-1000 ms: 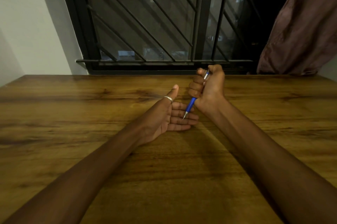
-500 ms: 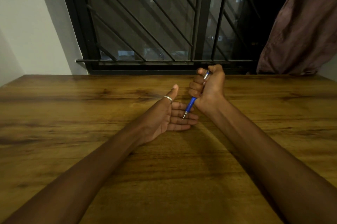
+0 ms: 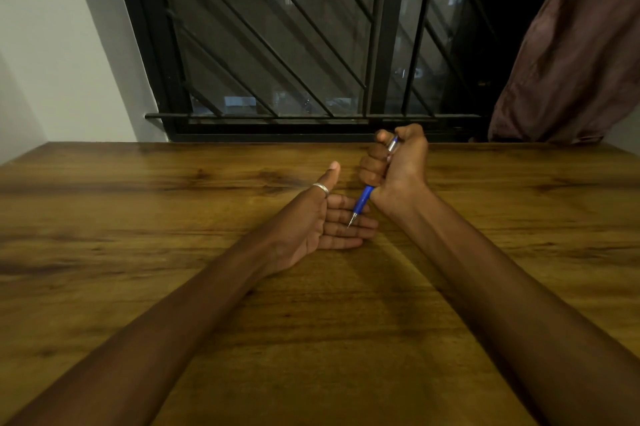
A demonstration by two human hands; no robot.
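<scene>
- A wooden table (image 3: 138,252) fills the lower 2 thirds of the frame, with a barred window (image 3: 277,44) at top centre and a brown curtain (image 3: 571,62) at upper right.
- 2 bare forearms reach from the lower corners towards the centre.
- The right hand (image 3: 398,166), just right of centre, is a fist curled round a blue pen (image 3: 362,202).
- The left hand (image 3: 322,221), at centre, rests on its edge on the table, fingers straight and together, thumb raised.
- The pen slants down and left from the fist, its tip over the left fingers; I cannot tell whether it touches them.
- A silver ring (image 3: 321,188) circles the left thumb.
</scene>
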